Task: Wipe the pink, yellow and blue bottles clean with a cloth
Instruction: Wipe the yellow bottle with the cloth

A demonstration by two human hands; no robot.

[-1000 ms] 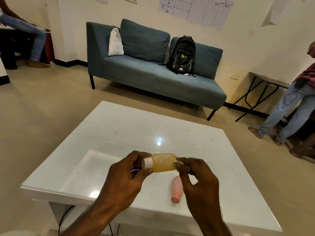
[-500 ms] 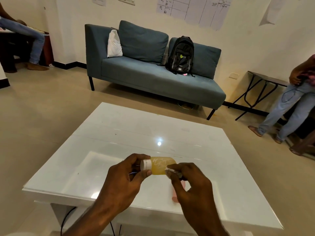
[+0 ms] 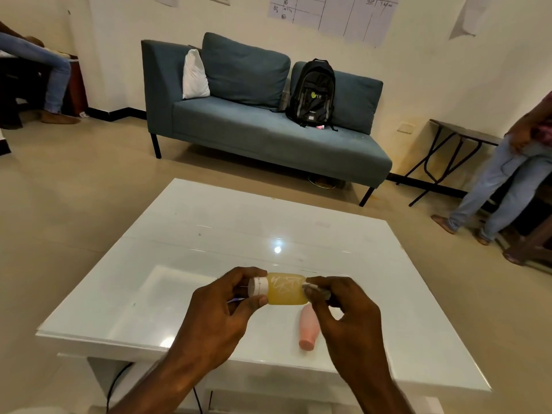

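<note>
The small translucent yellow plastic bottle (image 3: 287, 289) with its white screw cap (image 3: 258, 286) is held in the air above the glossy white surface (image 3: 179, 264), lying on its side with its long axis running left to right, cap toward the left. The left hand (image 3: 221, 318) has its fingers (image 3: 239, 274) and thumb closed around the capped end. The right hand (image 3: 343, 312) pinches a small scrap of whitish cloth (image 3: 310, 286) against the bottle's base end; its fingers are curled shut on that cloth. So the bottle's body lies directly to the left of the cloth, and any wiping stroke would likely run along that axis toward the cap. The pale pink plastic bottle (image 3: 309, 328) lies on its side on the surface just below the right hand, nearer that hand. No blue bottle is clearly visible.
</note>
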